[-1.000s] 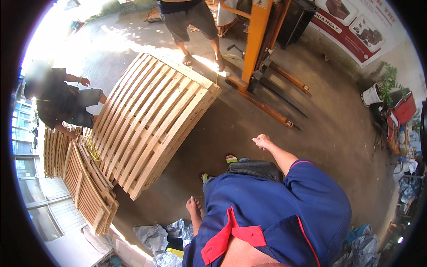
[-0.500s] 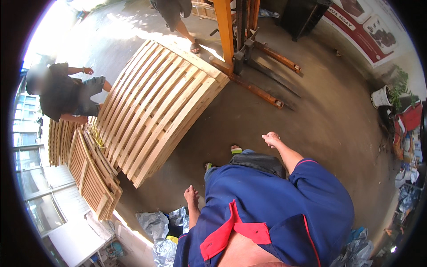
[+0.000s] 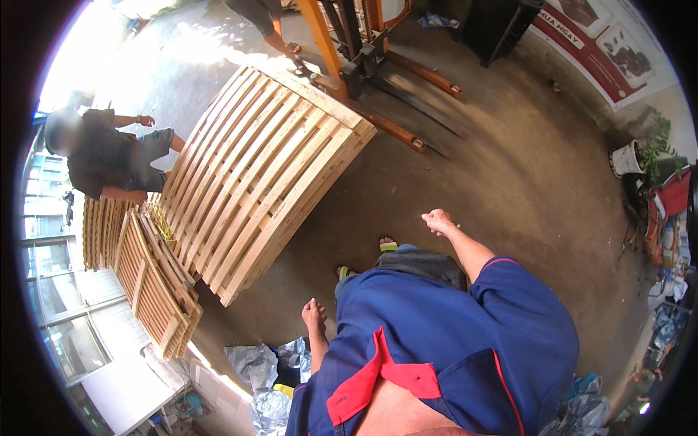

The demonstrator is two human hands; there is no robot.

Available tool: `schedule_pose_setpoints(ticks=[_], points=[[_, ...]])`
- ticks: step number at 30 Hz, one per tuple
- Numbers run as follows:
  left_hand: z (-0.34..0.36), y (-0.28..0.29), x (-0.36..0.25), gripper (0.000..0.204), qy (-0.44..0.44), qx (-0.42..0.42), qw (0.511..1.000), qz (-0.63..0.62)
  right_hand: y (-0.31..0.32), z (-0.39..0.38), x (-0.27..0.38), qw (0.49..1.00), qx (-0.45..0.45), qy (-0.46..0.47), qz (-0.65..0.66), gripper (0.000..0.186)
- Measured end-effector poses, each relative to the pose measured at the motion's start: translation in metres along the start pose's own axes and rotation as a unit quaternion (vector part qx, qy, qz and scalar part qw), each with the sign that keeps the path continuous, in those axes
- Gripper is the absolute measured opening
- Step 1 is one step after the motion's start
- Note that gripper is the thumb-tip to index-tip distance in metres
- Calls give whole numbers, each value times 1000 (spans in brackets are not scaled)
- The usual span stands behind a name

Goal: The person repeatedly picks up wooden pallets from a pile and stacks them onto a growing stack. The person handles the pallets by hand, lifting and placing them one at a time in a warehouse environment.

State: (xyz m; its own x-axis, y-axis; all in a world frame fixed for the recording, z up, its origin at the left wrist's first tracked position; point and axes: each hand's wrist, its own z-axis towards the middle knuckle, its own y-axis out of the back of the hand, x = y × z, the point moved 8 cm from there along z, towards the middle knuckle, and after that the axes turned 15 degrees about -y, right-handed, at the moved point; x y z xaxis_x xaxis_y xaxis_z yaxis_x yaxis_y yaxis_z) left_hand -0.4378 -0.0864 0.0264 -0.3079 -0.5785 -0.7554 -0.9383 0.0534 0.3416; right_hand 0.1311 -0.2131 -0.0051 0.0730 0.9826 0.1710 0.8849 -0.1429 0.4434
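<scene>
My right hand (image 3: 438,222) hangs in the air in front of my body, its fingers curled in, and I see nothing in it. Lower and to the left, my left hand (image 3: 314,315) is also loosely closed at my side with nothing visible in it. Neither hand touches anything. Ahead to the left stands a large stack of slatted wooden pallets (image 3: 269,167), apart from both hands. Just beyond it is an orange lift stacker (image 3: 349,65), whose low forks reach out to the right over the floor.
At the left, a co-worker in dark clothes (image 3: 109,152) stands beside the pallets; another person's leg (image 3: 273,36) shows behind the stacker. More wooden pallets (image 3: 156,291) lean at the lower left, near grey plastic sheeting (image 3: 251,363). A potted plant (image 3: 627,158) stands at the right wall.
The lift stacker has moved left, closer alongside the pallet stack, and the person behind it has shifted left too. My hands have barely moved.
</scene>
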Motion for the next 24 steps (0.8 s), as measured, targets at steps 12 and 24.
schedule_pose_setpoints(ticks=[12,24], points=[[5,-15,25,32,-1,23,1000,18,1,22,-19,1000,-8,-14,-17,40],[-66,-49,69,38,-79,-7,984,162,31,62,-76,997,29,-37,-55,40]])
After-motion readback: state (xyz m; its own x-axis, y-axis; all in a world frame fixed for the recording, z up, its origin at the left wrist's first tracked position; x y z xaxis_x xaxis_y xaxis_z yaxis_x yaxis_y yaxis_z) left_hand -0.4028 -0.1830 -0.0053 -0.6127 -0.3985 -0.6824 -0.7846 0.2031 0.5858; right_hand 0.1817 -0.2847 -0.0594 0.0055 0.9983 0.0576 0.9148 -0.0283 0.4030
